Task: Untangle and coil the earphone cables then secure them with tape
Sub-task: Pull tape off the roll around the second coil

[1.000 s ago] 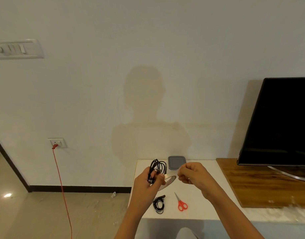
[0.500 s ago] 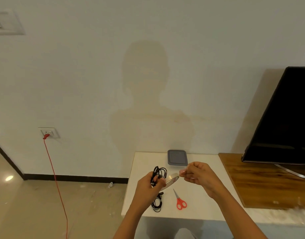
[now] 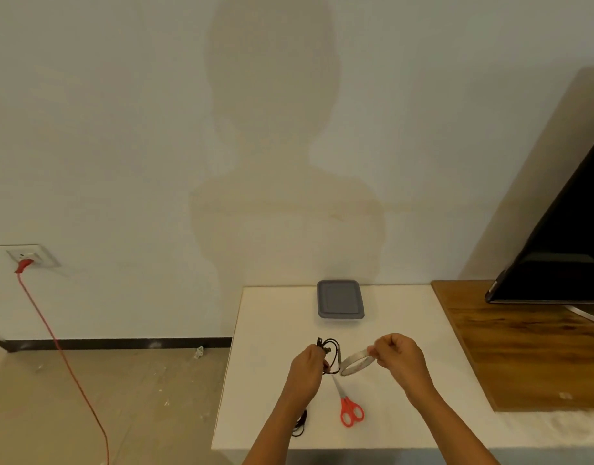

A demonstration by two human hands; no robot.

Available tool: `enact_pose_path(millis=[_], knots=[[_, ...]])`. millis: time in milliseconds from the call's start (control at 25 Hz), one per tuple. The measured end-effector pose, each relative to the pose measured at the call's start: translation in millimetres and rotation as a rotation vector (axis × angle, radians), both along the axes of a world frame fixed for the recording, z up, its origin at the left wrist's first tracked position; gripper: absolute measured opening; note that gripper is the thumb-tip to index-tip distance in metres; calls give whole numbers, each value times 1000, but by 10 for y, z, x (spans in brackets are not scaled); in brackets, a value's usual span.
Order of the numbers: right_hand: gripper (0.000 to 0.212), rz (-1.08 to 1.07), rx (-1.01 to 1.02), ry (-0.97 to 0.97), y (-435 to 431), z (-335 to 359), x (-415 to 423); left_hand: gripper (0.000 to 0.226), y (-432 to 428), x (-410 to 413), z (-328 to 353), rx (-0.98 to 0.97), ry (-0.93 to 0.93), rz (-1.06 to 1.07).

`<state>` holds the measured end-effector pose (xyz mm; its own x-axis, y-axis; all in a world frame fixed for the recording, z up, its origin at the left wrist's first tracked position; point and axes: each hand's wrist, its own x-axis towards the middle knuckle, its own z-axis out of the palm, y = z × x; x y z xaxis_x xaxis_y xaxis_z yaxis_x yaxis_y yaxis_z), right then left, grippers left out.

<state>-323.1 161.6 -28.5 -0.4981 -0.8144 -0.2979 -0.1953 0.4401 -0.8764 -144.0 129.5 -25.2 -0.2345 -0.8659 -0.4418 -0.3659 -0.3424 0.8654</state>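
Observation:
My left hand (image 3: 307,372) grips a coiled black earphone cable (image 3: 329,350) above the white table (image 3: 272,330). My right hand (image 3: 396,359) pinches a clear tape roll (image 3: 355,361) just right of the coil, close to it; whether a strip of tape joins them I cannot tell. A second black earphone coil (image 3: 300,424) lies on the table near the front edge, partly hidden by my left forearm. Red-handled scissors (image 3: 349,406) lie on the table below the tape roll, blades pointing away from me.
A grey lidded container (image 3: 339,299) sits at the back of the table by the wall. A wooden surface (image 3: 523,347) with a black TV (image 3: 564,250) adjoins the table on the right. A red cord (image 3: 60,347) hangs from a wall socket at the left.
The view has tilted down and closer to the table. Both hands sit lower over the table, and the tape roll now hangs further right of the coil.

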Motion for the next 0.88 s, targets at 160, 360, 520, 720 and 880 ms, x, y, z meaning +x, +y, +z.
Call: enact_pose_path(millis=[160,360,520,720,880], knots=[[13,-67,-3,148,-77,-239,69,27,-203,-191,-283,-89,-22,-43],[14,-171,-45,146,-180,-400,228,30,-326,-461,-513,-200,-83,-141],[14,-203,-64,138,-198,-456,288,30,-282,-624,-681,-340,-220,-202],[9,-240,-67,112,-181,-476,333,29,-148,-688,-734,-553,-487,-289],[9,-222,-50,105,-169,-493,356,17,-51,-700,-772,-591,-622,-341]])
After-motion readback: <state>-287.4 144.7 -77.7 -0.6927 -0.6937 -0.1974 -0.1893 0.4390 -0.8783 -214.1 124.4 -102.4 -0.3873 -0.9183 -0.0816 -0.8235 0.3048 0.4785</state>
